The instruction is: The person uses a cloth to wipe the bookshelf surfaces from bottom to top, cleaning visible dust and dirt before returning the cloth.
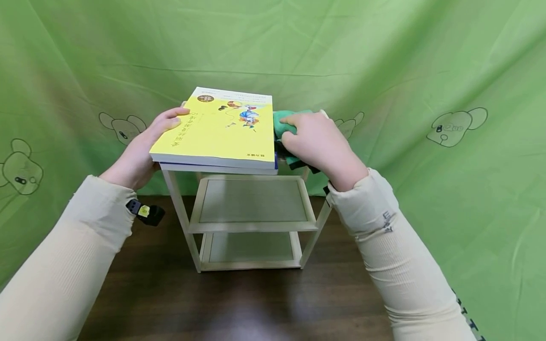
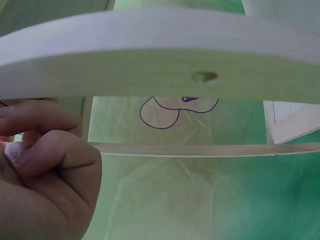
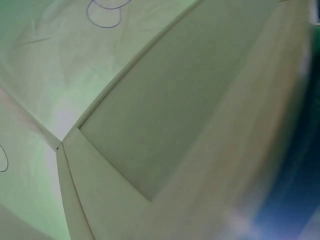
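Two stacked books, a yellow-covered book (image 1: 230, 128) over a blue-edged book (image 1: 222, 167), lie flat at the top of a cream shelf cart. My left hand (image 1: 149, 135) grips the books' left side, with fingertips over the cover's edge. In the left wrist view this left hand (image 2: 55, 170) has curled fingers close below a pale rail (image 2: 165, 75). Against the books' right side, my right hand (image 1: 322, 142) holds a bunched green cloth (image 1: 283, 125) with dark parts hanging below it. The right wrist view does not show the hand; a blurred dark blue thing (image 3: 295, 175) fills its right edge.
Below the books are the cart's middle shelf (image 1: 256, 201) and lower shelf (image 1: 251, 248), both with pale frames. The cart stands on a dark wooden floor (image 1: 239, 303). Behind hangs a green curtain (image 1: 264, 47) printed with cartoon animal heads.
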### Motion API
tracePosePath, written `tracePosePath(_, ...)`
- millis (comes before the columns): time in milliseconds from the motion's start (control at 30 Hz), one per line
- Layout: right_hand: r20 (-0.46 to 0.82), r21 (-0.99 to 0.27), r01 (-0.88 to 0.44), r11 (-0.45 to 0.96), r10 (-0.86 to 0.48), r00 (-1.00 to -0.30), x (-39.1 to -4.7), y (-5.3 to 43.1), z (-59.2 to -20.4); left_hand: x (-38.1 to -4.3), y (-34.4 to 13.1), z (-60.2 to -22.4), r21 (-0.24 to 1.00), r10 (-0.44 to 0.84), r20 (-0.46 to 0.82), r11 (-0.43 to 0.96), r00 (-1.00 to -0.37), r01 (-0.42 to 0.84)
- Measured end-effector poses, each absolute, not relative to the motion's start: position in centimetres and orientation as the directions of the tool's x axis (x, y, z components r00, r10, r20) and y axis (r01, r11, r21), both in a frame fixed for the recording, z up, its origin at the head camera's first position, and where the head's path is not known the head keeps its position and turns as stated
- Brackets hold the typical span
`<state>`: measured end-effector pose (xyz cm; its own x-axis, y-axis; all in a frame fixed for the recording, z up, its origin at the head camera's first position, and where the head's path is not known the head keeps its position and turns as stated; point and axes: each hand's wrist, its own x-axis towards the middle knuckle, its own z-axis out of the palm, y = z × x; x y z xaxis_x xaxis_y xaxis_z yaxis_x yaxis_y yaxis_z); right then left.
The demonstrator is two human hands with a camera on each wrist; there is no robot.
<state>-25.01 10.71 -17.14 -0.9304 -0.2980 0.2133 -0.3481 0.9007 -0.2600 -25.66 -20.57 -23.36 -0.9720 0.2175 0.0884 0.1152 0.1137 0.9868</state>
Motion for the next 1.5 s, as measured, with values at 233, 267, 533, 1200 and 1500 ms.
tracePosePath(233,0.222,-0.2,-0.341,0.918,-0.297,-0.929,-26.5,10.2,-17.1,-25.7,-20.6,-23.3,0.988,0.221,0.088,0.104,-0.971,0.113)
tracePosePath(267,0.227,-0.191,-0.341,0.92,-0.297,-0.928,-26.8,10.1,-17.2,-25.7,-20.6,-23.3,0.988,0.219,0.088,0.107,-0.972,0.113)
tracePosePath(533,0.222,-0.146,-0.305,0.941,-0.27,-0.937,-28.1,9.4,-17.4,-25.7,-20.6,-23.4,0.987,0.222,0.098,0.105,-0.97,0.124)
tracePosePath(1200,0.238,-0.186,-0.285,0.94,-0.238,-0.942,-27.4,9.9,-17.0,-25.6,-20.4,-23.2,0.987,0.197,0.086,0.114,-0.977,0.11)
tracePosePath(1500,0.206,-0.289,-0.263,0.921,-0.208,-0.956,-25.6,10.4,-16.7,-25.5,-20.3,-23.1,0.986,0.205,0.087,0.119,-0.975,0.113)
